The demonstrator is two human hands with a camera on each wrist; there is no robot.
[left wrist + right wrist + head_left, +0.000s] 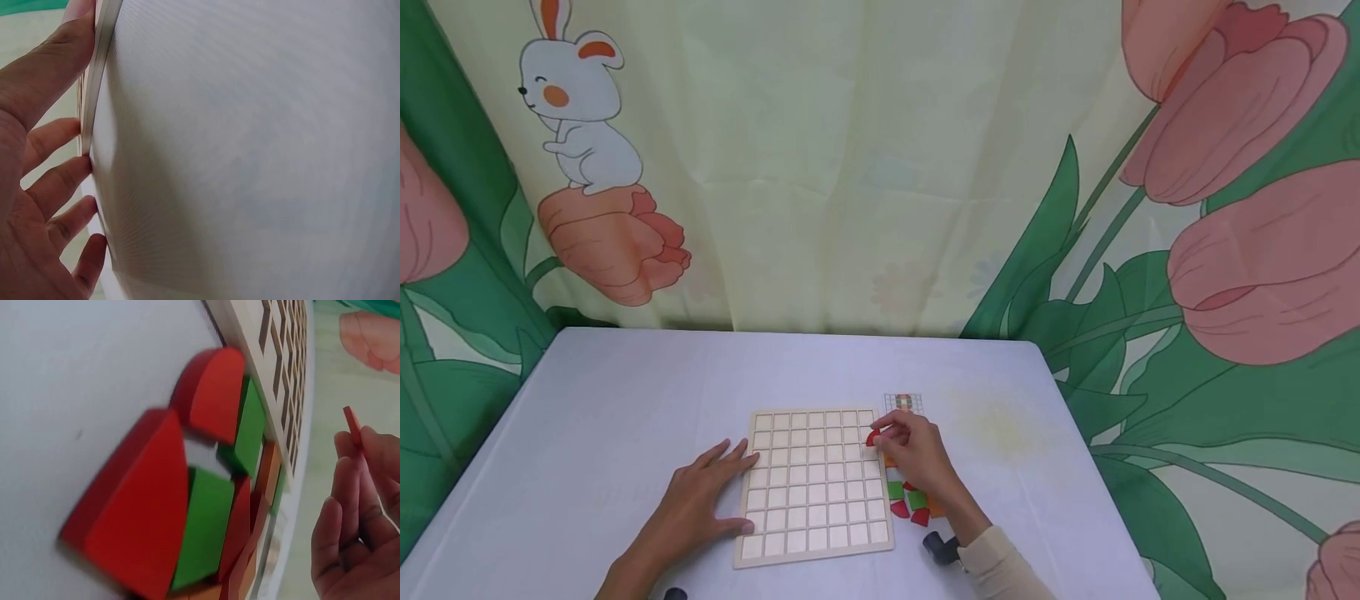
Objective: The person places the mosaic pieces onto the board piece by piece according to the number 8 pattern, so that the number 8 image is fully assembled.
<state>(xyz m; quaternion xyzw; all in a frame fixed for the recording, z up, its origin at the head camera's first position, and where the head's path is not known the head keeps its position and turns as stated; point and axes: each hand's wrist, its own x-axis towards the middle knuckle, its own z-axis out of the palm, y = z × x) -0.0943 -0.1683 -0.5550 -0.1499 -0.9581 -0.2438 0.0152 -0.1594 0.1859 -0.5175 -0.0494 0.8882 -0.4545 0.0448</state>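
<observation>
Head view: a red piece (pixel 872 437) is held above the far right part of a pale grid board (pixel 817 494), where the last column of cells meets the rim; whether any contact is made with the wood cannot be told. It is pinched between thumb and fingertips of the right hand (pixel 917 450), and in the right wrist view only a thin edge is left exposed, so a slip or a twist could be caused by so small a hold. Since the sight of the cell is partly blocked by the fingers, the piece might be lowered askew and caught on a divider. By the left hand (pixel 700 492), fingers spread and thumb well apart from them, the board's left edge is merely touched, nothing being clamped; should the right side be pressed hard, the board could be slid or turned. Along that right side, loose red and green pieces (pixel 209 528) are crowded close to the rim, and some could be knocked by the right wrist or pushed by a shifting board. A printed card (pixel 904 402) beyond the right hand, partly covered, might likewise be nudged.
</observation>
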